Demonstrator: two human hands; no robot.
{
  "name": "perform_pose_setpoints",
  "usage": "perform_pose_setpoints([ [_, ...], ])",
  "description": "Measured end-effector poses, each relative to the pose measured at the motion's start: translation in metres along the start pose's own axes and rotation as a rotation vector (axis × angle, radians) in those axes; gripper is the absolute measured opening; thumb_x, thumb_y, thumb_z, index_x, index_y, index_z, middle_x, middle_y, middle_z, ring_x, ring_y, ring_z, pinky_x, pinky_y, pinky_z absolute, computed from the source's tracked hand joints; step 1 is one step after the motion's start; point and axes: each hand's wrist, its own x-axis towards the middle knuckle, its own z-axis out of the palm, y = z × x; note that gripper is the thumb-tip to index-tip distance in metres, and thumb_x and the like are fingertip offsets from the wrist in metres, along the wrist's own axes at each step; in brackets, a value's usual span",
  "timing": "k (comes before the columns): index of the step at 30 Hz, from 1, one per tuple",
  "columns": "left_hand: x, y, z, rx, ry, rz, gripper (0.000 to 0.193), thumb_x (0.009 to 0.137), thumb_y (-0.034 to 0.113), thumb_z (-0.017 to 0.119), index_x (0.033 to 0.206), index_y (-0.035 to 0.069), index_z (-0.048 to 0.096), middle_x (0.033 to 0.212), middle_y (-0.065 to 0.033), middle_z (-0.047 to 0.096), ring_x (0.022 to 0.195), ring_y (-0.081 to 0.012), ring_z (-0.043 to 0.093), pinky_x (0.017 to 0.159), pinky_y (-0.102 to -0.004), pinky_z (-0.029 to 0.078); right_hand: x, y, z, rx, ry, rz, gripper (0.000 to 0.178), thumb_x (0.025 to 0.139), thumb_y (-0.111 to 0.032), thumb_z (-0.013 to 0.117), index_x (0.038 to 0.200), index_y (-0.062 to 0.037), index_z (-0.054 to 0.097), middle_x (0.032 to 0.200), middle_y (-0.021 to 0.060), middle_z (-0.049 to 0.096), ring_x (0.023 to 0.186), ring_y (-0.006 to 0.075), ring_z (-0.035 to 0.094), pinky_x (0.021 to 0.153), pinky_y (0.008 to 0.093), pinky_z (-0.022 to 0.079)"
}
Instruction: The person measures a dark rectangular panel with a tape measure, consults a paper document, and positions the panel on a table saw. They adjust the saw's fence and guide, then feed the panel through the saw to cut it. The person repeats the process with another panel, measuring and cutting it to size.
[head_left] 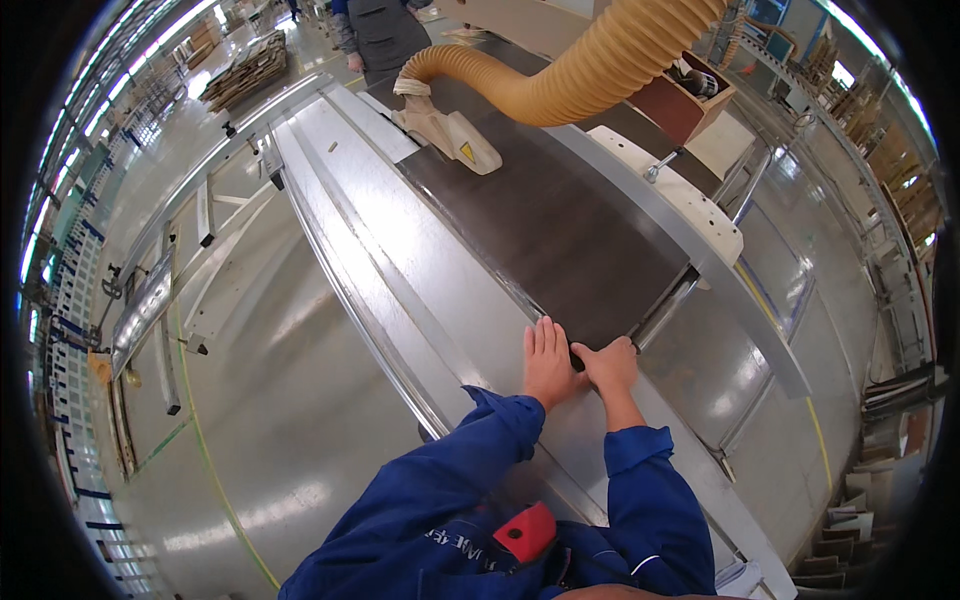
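My left hand (548, 368) lies flat with its fingers stretched out, at the near end of the silver sliding table (400, 262) of a panel saw, beside the edge of a dark brown flat surface (575, 235). Close to its right, my right hand (608, 370) has its fingers curled at the near edge of that surface, thumb pointing toward the left hand. A small black piece shows between the two hands; what the right fingers hold is hidden. Farther off, a beige saw guard (455, 135) with a yellow warning triangle sits over the dark surface.
A thick tan ribbed hose (570, 80) arches from the guard to the upper right. A grey rail (690, 235) with a pale perforated plate runs along the right. At the far side stands a person in a grey apron (388, 40). Stacked boards (245, 72) lie on the floor.
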Motion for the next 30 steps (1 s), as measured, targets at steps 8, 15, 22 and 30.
perform_pose_setpoints([
  [8,0.032,-0.031,-0.009,0.001,0.052,-0.053,0.113,0.070,0.051,0.084,0.151,-0.014,0.037,0.161,-0.0347,0.035,0.155,-0.0428,0.028,0.129,-0.0524,0.017,0.100,0.013,-0.043,-0.278,-0.052,-0.323,0.049,0.090,-0.039,0.073,0.125,-0.0042,0.070,0.137,0.0191,0.065,0.131,0.0380,0.059,0.106,0.0498,0.049],
  [15,0.057,-0.063,-0.032,0.025,0.030,-0.058,0.111,0.073,0.053,0.083,0.151,-0.012,0.039,0.162,-0.0320,0.035,0.156,-0.0403,0.027,0.130,-0.0488,0.017,0.213,0.013,-0.057,-0.647,0.149,-0.863,0.059,0.096,-0.038,0.070,0.151,-0.0226,0.056,0.160,-0.0002,0.048,0.150,0.0336,0.035,0.125,0.0524,0.028],
  [22,0.082,-0.103,-0.047,0.040,-0.011,-0.063,0.113,0.073,0.058,0.082,0.152,-0.012,0.040,0.163,-0.0296,0.035,0.157,-0.0387,0.027,0.130,-0.0478,0.017,0.243,-0.035,-0.031,-0.566,0.048,-0.803,0.058,0.097,-0.052,0.065,0.147,-0.0227,0.061,0.160,-0.0040,0.050,0.147,0.0358,0.043,0.125,0.0547,0.028],
  [30,0.119,-0.150,-0.062,0.037,0.001,-0.077,0.110,0.071,0.055,0.084,0.150,-0.010,0.043,0.161,-0.0289,0.037,0.155,-0.0404,0.029,0.129,-0.0493,0.020,0.286,-0.079,0.000,-0.465,0.048,-0.986,0.062,0.096,-0.049,0.069,0.146,-0.0140,0.061,0.158,0.0079,0.052,0.142,0.0457,0.047,0.118,0.0486,0.042],
])
